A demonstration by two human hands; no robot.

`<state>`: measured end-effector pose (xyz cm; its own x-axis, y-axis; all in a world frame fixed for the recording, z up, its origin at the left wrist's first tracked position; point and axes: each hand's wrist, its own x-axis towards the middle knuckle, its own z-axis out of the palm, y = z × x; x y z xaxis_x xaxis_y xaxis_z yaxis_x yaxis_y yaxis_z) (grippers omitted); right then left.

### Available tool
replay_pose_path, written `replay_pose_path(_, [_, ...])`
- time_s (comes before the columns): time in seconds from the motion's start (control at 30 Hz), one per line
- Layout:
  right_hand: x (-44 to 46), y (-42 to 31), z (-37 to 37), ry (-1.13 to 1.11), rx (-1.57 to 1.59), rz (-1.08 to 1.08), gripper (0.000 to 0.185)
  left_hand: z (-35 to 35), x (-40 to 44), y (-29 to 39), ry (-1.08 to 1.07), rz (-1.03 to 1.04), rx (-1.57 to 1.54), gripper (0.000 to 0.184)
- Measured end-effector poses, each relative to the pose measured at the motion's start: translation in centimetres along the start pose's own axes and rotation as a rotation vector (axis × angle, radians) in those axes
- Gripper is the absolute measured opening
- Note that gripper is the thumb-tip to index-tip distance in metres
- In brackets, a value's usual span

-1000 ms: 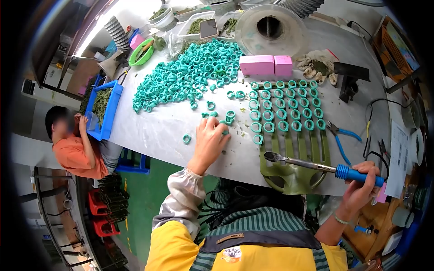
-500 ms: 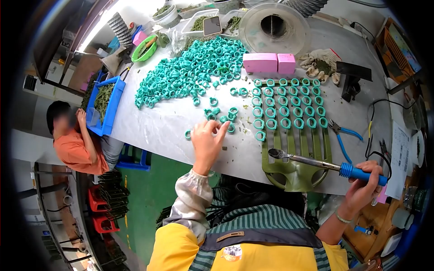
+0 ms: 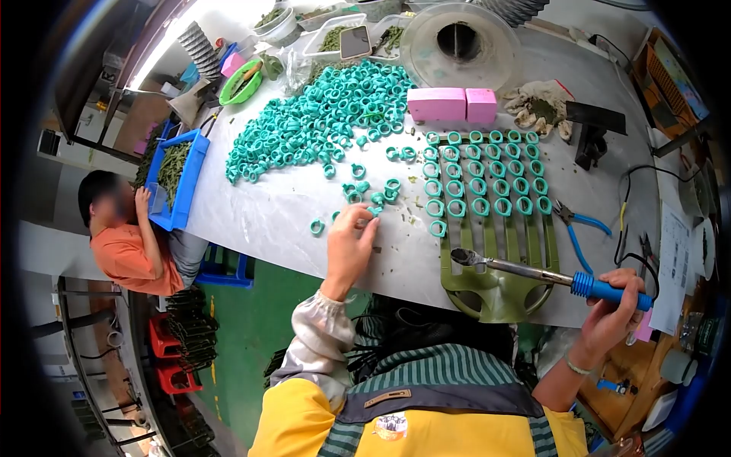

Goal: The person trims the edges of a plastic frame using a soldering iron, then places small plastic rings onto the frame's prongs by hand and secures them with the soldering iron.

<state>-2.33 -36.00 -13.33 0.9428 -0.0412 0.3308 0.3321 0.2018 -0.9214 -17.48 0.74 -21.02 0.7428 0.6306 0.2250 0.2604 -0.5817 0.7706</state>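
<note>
My left hand (image 3: 351, 245) is over the grey table, its thumb and forefinger pinched at a small teal ring (image 3: 375, 209). Several more loose teal rings (image 3: 392, 185) lie just beyond the fingertips. My right hand (image 3: 615, 308) grips the blue handle of a soldering iron (image 3: 533, 274), whose dark, spoon-like tip points left. Under the iron's shaft lies an olive-green comb-shaped frame (image 3: 499, 288) with long prongs. Rows of teal rings (image 3: 478, 186) stand along those prongs, with the left column reaching lowest.
A big heap of teal rings (image 3: 320, 114) spreads over the back left. Pink blocks (image 3: 436, 105), a glove (image 3: 537, 107), a black stand (image 3: 592, 137) and blue-handled pliers (image 3: 582, 228) surround the frame. A co-worker in orange (image 3: 129, 251) sits left beside a blue tray (image 3: 179, 179).
My left hand has shifted slightly right, and its thumb and forefinger have closed together at a teal ring. My right hand and the soldering iron have stayed in place.
</note>
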Motion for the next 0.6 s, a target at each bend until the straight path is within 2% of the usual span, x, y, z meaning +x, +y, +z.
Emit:
replay_pose_path(0.03, [0.1, -0.1, 0.1, -0.009, 0.002, 0.01, 0.024, -0.8, -0.1, 0.8, -0.053, -0.073, -0.135, 0.009])
replay_pose_path(0.07, [0.0, -0.3, 0.1, -0.017, 0.002, 0.02, 0.024, -1.4, -0.6, 1.9, -0.114, -0.25, -0.337, 0.011])
replay_pose_path(0.13, [-0.1, -0.5, 0.7, -0.028, 0.007, 0.038, 0.024, -2.4, -1.1, 4.5, -0.228, -0.232, -0.42, 0.019])
replay_pose_path(0.23, [0.0, 0.0, 0.7, -0.055, 0.017, 0.015, 0.023, -2.2, -1.9, 7.2, -0.343, 0.068, -0.264, 0.028])
replay_pose_path(0.33, [-0.3, 0.5, 0.4, -0.058, 0.032, 0.027, 0.022, -1.4, -2.5, 8.9, -0.437, 0.237, -0.109, 0.032])
replay_pose_path(0.37, [-0.4, 0.4, 0.6, -0.059, 0.045, 0.043, 0.022, -0.9, -2.6, 9.3, -0.408, 0.296, -0.057, 0.032])
replay_pose_path(0.47, [-0.6, 1.1, 0.8, -0.083, 0.1, 0.049, 0.021, 0.1, -2.2, 9.4, -0.38, 0.423, 0.039, 0.031])
replay_pose_path(0.6, [-0.9, 2.3, 1.7, -0.105, 0.147, 0.065, 0.02, 1.3, -1.8, 9.3, -0.409, 0.487, 0.104, 0.029])
